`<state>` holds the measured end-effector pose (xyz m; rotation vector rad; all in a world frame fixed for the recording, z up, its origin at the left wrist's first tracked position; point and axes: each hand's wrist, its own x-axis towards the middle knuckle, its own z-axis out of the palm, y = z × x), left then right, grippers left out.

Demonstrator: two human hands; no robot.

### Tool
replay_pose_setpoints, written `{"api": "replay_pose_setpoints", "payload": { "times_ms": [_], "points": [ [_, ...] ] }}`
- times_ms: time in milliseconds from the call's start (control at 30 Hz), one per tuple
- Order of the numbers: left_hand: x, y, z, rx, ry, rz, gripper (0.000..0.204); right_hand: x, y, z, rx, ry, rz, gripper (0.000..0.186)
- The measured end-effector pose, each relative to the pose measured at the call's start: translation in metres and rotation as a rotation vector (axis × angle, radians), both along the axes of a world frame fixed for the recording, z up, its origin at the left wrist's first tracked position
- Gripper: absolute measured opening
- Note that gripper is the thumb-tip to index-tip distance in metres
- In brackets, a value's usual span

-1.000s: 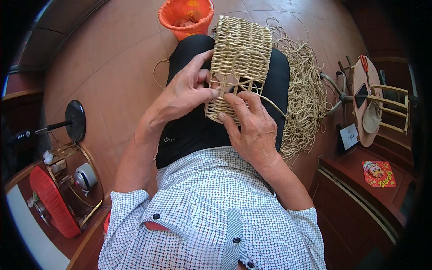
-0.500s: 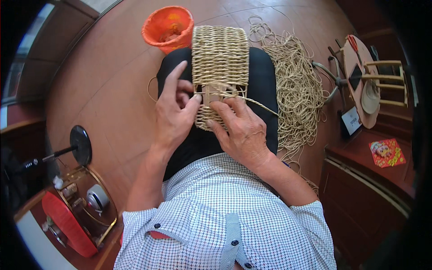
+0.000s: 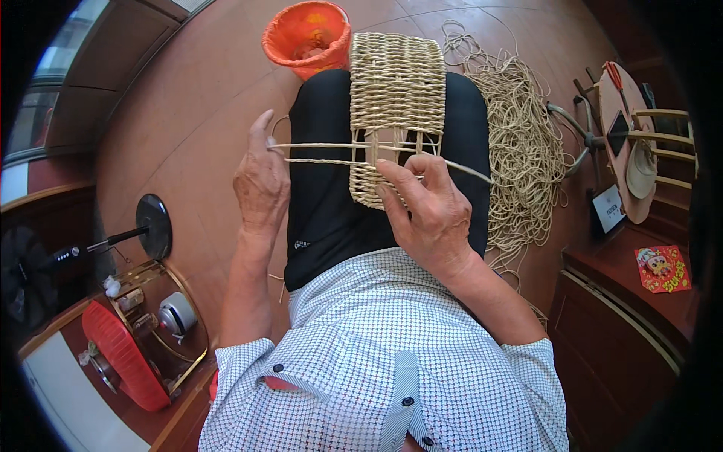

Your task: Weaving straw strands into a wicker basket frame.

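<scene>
A long woven straw piece [image 3: 398,83] lies across my lap, with an unwoven gap showing upright strips between its two woven parts. My left hand [image 3: 261,181] is closed on a loop of straw cord [image 3: 316,145], drawn taut out to the left of the gap in two strands. My right hand [image 3: 433,215] is closed on the near woven part, thumb and forefinger pressed together by the strips. Its palm hides some of the weave. From the gap, the cord's other run leads right toward the floor.
A large heap of loose straw cord [image 3: 523,151] spreads over the floor at my right. Beyond my left knee stands an orange-lined bin [image 3: 275,53]. A fan [image 3: 154,226] and a red-covered item [image 3: 124,358] are at the left; a small wooden chair [image 3: 666,147] is at the right.
My left hand has moved left from the woven piece, pulling a loop of cord out with it. The right hand stays at the weave. The whole view has shifted slightly.
</scene>
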<state>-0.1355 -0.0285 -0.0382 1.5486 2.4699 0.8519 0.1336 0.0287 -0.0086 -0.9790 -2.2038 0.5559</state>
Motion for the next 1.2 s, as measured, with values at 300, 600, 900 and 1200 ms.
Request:
{"api": "replay_pose_setpoints", "payload": {
  "times_ms": [300, 600, 900, 1200],
  "points": [
    [-0.189, -0.054, -0.065, 0.061, 0.183, 0.187, 0.037, -0.033, 0.015, -0.004, 0.063, -0.040, -0.019, 0.018],
    [-0.204, -0.097, -0.021, -0.368, 0.018, 0.333, 0.048, -0.045, 0.016, -0.007, 0.046, -0.049, -0.098, 0.021],
    [0.074, -0.003, -0.007, 0.209, -1.326, 0.012, 0.020, -0.047, 0.017, -0.006, 0.018, -0.045, -0.058, 0.022],
    [0.078, 0.002, -0.007, 0.188, -1.360, -0.020, 0.018, -0.042, 0.017, -0.003, -0.023, -0.031, -0.040, 0.017]
  ]
}}
